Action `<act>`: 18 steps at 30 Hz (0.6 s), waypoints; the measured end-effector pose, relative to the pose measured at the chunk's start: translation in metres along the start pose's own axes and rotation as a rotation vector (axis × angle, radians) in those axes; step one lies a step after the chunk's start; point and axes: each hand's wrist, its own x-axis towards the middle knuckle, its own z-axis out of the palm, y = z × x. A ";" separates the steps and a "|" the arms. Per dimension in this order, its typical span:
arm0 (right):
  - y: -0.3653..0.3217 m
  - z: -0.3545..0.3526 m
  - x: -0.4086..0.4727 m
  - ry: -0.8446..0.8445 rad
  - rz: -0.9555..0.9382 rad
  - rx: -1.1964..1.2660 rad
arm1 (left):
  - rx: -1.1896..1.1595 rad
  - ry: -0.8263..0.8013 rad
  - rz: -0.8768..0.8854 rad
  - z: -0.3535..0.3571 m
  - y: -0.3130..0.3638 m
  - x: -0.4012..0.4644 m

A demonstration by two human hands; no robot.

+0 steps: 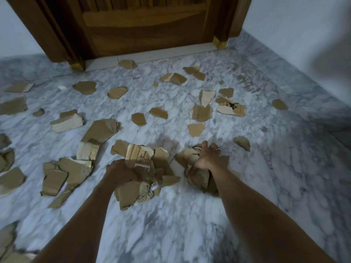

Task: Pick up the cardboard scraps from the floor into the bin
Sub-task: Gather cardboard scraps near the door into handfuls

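Torn brown cardboard scraps [100, 130] lie scattered over the grey-white marble floor [190, 215]. My left hand [121, 172] is closed around a bunch of scraps [140, 158], one of them printed with black marks, held just above the floor near the centre. My right hand [208, 156] grips a second crumpled bunch of scraps [199, 176] to the right of the first. Part of each bunch is hidden under my hands and forearms. No bin is in view.
A brown wooden door [144, 23] in its frame stands at the far side, with pale walls [296, 25] on both sides. More scraps [57, 177] lie to the left and at the bottom-left corner [7, 242].
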 end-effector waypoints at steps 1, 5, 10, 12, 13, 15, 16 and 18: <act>0.001 0.000 0.000 0.030 -0.009 0.012 | 0.120 0.035 -0.071 0.003 0.001 -0.002; 0.007 0.006 -0.006 0.083 -0.021 0.102 | 0.021 0.042 -0.142 0.010 -0.007 0.016; 0.022 -0.002 -0.001 0.017 -0.022 0.303 | -0.164 0.003 -0.059 0.014 -0.011 0.025; 0.030 -0.013 0.006 0.052 0.000 0.459 | -0.227 0.011 -0.050 0.016 -0.015 0.025; 0.034 -0.023 0.009 0.087 0.021 0.538 | -0.257 0.010 -0.045 0.018 -0.019 0.027; 0.050 -0.049 0.019 0.190 0.080 0.661 | -0.267 -0.005 -0.034 0.021 -0.023 0.026; 0.058 -0.062 0.027 0.223 0.125 0.700 | -0.268 -0.010 -0.029 0.023 -0.029 0.030; 0.075 -0.084 0.034 0.235 0.197 0.812 | -0.248 0.011 -0.022 0.022 -0.028 0.023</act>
